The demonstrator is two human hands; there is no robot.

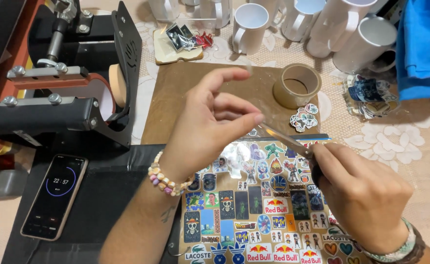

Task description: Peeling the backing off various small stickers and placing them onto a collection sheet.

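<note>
The left hand (210, 122) is raised over the middle of the table, fingers loosely spread, its fingertips pinching what looks like a strip of clear tape — the strip is nearly invisible against the brown mat, so I cannot tell how long it is. The right hand (362, 195), at about four o'clock from the left, is closed round the handles of a pair of scissors (286, 139), whose blades point toward ten o'clock and meet the left fingertips. The cut seems to be at the pinch itself; judging by this, it would go best with the strip pulled taut, the blades square across it, and the fingertips just clear of the edges.

Below both hands lies a sticker sheet (254, 215), a large rectangle crowded with small printed stickers — logos, cartoon figures, hearts — in red, blue, yellow and green. At twelve o'clock from the hands a roll of tape (297, 85) stands on the brown mat (176, 98), with a little heap of cut-out stickers (304, 117) just beside it at six o'clock. Plain white mugs (249, 27) line the far edge. At nine o'clock sits a black mug press (63, 93); below it a phone (54, 195) shows a round timer dial.
</note>
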